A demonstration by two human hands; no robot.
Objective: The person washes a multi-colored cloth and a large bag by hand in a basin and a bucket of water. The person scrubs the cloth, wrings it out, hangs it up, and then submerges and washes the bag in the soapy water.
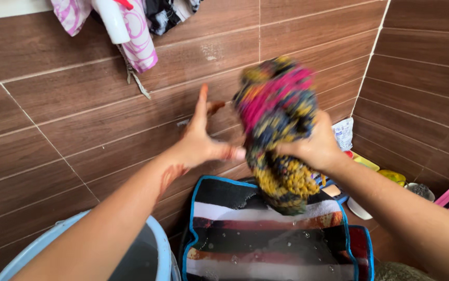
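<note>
Both forearms frame a blue bucket (154, 244). Right hand (315, 148) grips a wet multicoloured cloth (279, 130) mid-wring over striped towel (276, 244); left hand (201, 140) open, fingers released. Likely needs a 2-hand twist.

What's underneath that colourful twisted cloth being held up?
Below the twisted cloth lies a wet striped mat with a blue edge, spotted with water drops. Whatever lies beneath the mat is covered.

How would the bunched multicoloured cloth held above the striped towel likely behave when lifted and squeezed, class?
Probably floppy: the multicoloured cloth sags into a lump below the right hand. Likely heavy for its size and wet, since droplets show on the striped towel beneath it. It may feel slippery; the left hand touches it only with a thumb.
</note>
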